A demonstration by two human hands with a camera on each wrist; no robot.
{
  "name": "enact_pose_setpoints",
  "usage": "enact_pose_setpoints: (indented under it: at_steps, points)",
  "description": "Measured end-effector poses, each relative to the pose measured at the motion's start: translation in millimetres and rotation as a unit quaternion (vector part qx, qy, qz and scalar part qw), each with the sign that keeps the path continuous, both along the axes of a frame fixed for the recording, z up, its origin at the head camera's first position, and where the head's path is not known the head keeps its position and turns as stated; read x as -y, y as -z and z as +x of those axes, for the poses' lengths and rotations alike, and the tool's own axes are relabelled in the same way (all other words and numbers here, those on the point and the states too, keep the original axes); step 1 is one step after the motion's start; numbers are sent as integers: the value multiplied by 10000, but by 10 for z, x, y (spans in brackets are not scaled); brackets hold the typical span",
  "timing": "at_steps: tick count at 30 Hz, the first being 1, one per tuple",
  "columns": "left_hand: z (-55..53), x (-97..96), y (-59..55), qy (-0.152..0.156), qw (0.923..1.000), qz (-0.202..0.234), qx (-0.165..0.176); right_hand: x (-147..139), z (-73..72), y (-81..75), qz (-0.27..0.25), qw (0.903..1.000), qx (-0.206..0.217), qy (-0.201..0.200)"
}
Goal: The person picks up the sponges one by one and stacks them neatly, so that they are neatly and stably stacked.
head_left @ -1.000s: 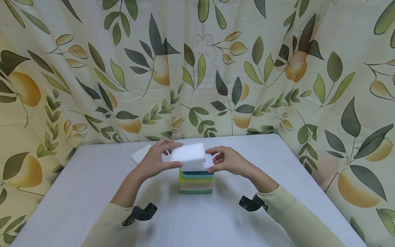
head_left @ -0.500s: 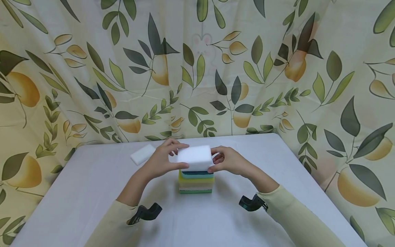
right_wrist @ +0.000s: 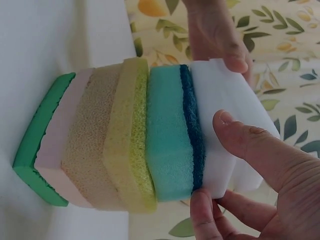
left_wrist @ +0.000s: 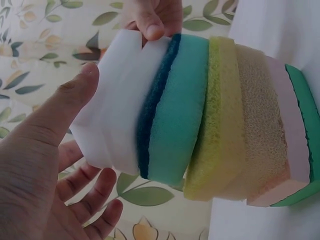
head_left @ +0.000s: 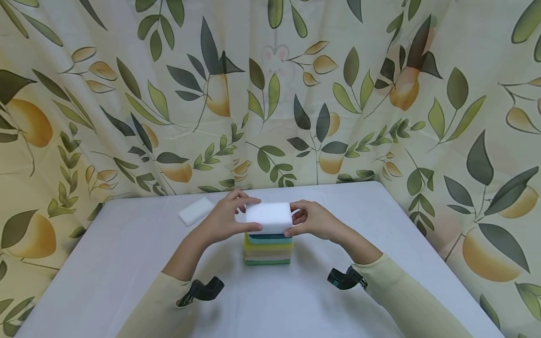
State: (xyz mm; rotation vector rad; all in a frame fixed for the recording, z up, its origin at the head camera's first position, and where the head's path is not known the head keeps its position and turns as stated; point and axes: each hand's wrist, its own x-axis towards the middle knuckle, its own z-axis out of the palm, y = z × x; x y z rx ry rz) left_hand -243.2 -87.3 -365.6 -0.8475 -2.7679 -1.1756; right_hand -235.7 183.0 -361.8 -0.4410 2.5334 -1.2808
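A tower of sponges stands on the table. Topmost is a white sponge point(head_left: 268, 217), lying nearly flush on a second white sponge point(right_wrist: 212, 167). My left hand point(head_left: 226, 215) holds the upper one by its left end, thumb in front. On the opposite side, my right hand point(head_left: 314, 219) grips the lower white sponge at its right end. Beneath come a teal sponge point(left_wrist: 180, 105) with a dark blue scouring layer, a yellow sponge point(left_wrist: 225, 115), a beige porous one point(left_wrist: 260, 90), and a pale pink sponge point(left_wrist: 285, 115) with a green layer point(head_left: 268, 262) at the bottom.
Another white sponge point(head_left: 195, 211) lies flat on the white-covered table point(head_left: 139, 244), behind and left of the stack, partly near my left hand. A curtain point(head_left: 270, 94) printed with leaves and fruit hangs behind the table's far edge.
My left hand has moved right and slightly down, bringing the upper white sponge from an offset position into line over the lower one. The right hand has stayed in place.
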Motion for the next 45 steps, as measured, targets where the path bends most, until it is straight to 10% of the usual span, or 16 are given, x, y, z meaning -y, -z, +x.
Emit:
enact_pose_setpoints:
  at_steps: [45]
  points:
    - [-24, -48, 22, -76, 9999, -96, 95, -3, 7, 5, -101, 9999, 32, -14]
